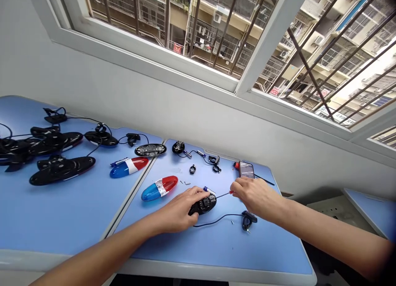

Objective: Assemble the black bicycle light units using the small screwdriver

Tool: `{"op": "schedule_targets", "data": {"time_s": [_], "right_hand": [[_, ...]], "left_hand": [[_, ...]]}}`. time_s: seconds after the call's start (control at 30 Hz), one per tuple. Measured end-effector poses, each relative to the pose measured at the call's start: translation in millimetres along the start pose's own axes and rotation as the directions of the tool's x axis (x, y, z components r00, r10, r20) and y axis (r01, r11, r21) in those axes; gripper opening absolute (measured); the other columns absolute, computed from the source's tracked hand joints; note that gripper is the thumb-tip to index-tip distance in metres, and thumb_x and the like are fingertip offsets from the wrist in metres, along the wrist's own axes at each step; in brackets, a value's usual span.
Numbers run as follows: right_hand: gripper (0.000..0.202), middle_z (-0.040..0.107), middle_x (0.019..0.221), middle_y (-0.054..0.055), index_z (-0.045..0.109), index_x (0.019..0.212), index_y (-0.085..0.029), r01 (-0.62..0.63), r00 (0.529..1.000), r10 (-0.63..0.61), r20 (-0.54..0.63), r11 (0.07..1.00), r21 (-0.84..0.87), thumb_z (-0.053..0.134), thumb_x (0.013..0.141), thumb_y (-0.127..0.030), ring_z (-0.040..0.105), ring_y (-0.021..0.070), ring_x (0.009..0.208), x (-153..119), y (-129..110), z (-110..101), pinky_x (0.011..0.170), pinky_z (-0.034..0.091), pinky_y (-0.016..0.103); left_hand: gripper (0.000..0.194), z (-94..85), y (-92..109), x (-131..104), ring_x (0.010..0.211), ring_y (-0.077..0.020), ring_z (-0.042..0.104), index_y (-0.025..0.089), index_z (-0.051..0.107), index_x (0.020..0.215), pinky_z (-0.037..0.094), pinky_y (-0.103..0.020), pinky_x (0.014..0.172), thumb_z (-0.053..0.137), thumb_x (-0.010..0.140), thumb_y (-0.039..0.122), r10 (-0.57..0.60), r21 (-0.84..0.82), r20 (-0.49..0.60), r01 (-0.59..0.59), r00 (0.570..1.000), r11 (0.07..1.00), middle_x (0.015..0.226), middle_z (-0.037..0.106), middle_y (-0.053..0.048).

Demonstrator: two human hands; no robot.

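Observation:
My left hand (177, 209) presses down on a black oval housing (206, 204), its thumb and fingers around the near end. My right hand (255, 197) is closed on the red handle of a screwdriver (223, 195), whose thin shaft points left to the right end of the housing. Whether the tip touches a screw is too small to tell. A black cable (216, 221) runs from under the housing to a small black clamp (247, 221) below my right hand. A red-and-blue lens cover (160, 188) lies left of my left hand.
Behind my hands are a ring clamp (192, 169), loose screws (187, 183), an opened black housing (178, 147) and a phone (246, 169). Further left lie another lens cover (130, 167), an open shell (150, 150) and several black units (63, 169) with cables. A wall and barred window stand behind.

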State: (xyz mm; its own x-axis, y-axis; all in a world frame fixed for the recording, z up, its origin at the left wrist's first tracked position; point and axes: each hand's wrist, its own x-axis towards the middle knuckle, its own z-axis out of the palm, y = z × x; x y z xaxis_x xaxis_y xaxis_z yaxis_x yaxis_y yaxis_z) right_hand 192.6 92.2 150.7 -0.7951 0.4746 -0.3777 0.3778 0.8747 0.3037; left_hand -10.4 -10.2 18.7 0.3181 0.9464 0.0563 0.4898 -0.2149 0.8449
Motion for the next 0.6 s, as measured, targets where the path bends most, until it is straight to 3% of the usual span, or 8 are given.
{"op": "schedule_targets", "data": {"time_s": [0.13, 0.23, 0.37, 0.43, 0.53, 0.6], "right_hand": [[0.034, 0.068, 0.075, 0.008, 0.061, 0.086, -0.015, -0.092, 0.995, 0.093, 0.021, 0.994, -0.053, 0.039, 0.103, -0.033, 0.062, 0.0179, 0.062, 0.6, -3.7, 1.8, 0.049, 0.016, 0.029], [0.026, 0.068, 0.076, 0.007, 0.058, 0.097, -0.014, -0.108, 0.993, 0.110, -0.033, 0.994, 0.034, 0.039, 0.102, -0.031, 0.061, 0.0174, 0.061, -4.0, -6.9, 2.4, 0.049, 0.020, 0.029], [0.013, 0.068, 0.093, 0.009, 0.056, 0.104, -0.013, -0.008, 1.000, 0.009, -0.024, 1.000, 0.029, 0.046, 0.096, -0.016, 0.063, 0.0179, 0.076, -9.4, -10.8, -0.6, 0.051, 0.025, 0.028], [0.018, 0.069, 0.091, 0.010, 0.058, 0.098, -0.013, -0.035, 0.999, 0.035, 0.011, 0.999, -0.022, 0.044, 0.100, -0.024, 0.064, 0.0192, 0.076, -8.6, -11.5, -2.1, 0.051, 0.024, 0.029], [0.036, 0.070, 0.080, 0.009, 0.060, 0.094, -0.014, -0.172, 0.985, 0.172, 0.019, 0.985, -0.019, 0.036, 0.103, -0.041, 0.064, 0.0200, 0.067, -6.3, -10.0, -2.2, 0.050, 0.022, 0.029], [0.033, 0.071, 0.082, 0.008, 0.059, 0.100, -0.015, -0.184, 0.983, 0.185, -0.018, 0.982, 0.043, 0.037, 0.103, -0.040, 0.065, 0.0200, 0.069, -6.5, -8.5, -1.1, 0.051, 0.024, 0.028]], "left_hand": [[0.070, 0.2, -0.6, 0.1, 0.117, -0.0244, 0.053, 0.029, 0.047, 0.140, 0.044, -0.036, 0.101, 0.049, 0.073, 0.008, 0.022, 0.005, -0.001, -0.022, 1.000, 1.000, 0.132, 0.050, -0.006], [0.070, 0.3, -1.7, -0.1, 0.118, -0.0245, 0.053, 0.028, 0.045, 0.141, 0.044, -0.035, 0.100, 0.049, 0.074, 0.009, 0.020, 0.004, -0.007, -0.020, 1.000, 1.000, 0.133, 0.050, -0.006], [0.071, 1.2, -3.3, -0.5, 0.118, -0.0243, 0.053, 0.028, 0.044, 0.143, 0.045, -0.035, 0.100, 0.049, 0.075, 0.009, 0.025, 0.012, -0.005, -0.025, 1.000, 1.000, 0.133, 0.051, -0.006], [0.072, 1.3, -3.3, -0.8, 0.118, -0.0242, 0.053, 0.029, 0.044, 0.142, 0.043, -0.035, 0.101, 0.048, 0.074, 0.008, 0.039, 0.021, -0.002, -0.039, 0.999, 0.999, 0.134, 0.051, -0.006], [0.072, 0.3, -1.9, -1.1, 0.118, -0.0237, 0.053, 0.028, 0.044, 0.142, 0.044, -0.033, 0.100, 0.048, 0.074, 0.007, 0.043, 0.024, 0.003, -0.043, 0.999, 0.999, 0.135, 0.049, -0.006], [0.072, -0.5, -0.8, -1.1, 0.119, -0.0233, 0.053, 0.028, 0.044, 0.142, 0.044, -0.032, 0.101, 0.048, 0.074, 0.007, 0.040, 0.018, 0.008, -0.040, 0.999, 0.999, 0.137, 0.048, -0.006]]}}
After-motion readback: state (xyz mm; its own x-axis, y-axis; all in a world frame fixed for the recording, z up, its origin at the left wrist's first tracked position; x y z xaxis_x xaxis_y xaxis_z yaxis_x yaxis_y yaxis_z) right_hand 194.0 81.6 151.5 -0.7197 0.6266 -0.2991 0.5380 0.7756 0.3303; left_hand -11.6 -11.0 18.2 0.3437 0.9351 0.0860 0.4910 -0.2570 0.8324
